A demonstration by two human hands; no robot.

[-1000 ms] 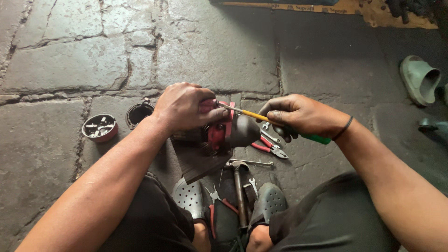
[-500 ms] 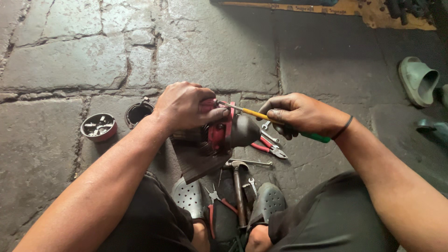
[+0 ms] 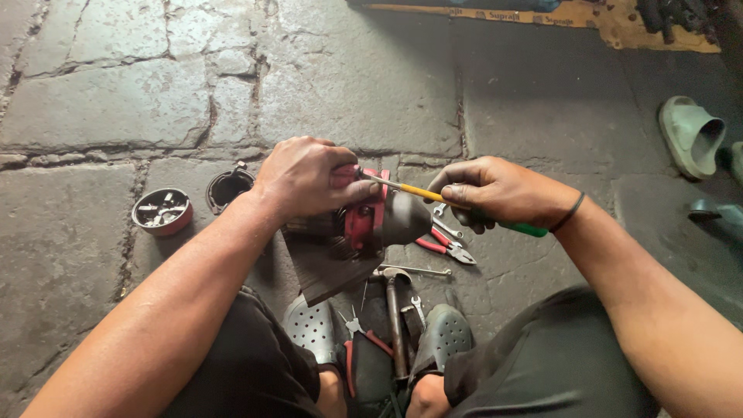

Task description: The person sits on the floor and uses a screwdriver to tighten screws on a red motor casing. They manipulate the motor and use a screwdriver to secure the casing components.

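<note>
My left hand [image 3: 308, 178] clasps the top of a small red and grey motor unit [image 3: 379, 220] that rests on a dark board [image 3: 329, 267] on the stone floor. My right hand [image 3: 495, 193] grips a screwdriver [image 3: 422, 191] with a yellow shaft section and green handle end, its tip pointing left into the top of the motor, right beside my left thumb. The spot where the tip meets the motor is partly hidden by my left fingers.
Red-handled pliers [image 3: 441, 248], a hammer [image 3: 393, 310], small spanners and a second pair of pliers [image 3: 356, 333] lie between my grey clogs [image 3: 309, 329]. A round tin of small parts [image 3: 161, 210] and a black ring-shaped part [image 3: 228, 186] sit to the left. A green sandal [image 3: 690, 135] lies at the right.
Nothing has visibly moved apart from a slight shift of the camera; both hands hold the same grips on the motor and the screwdriver.
</note>
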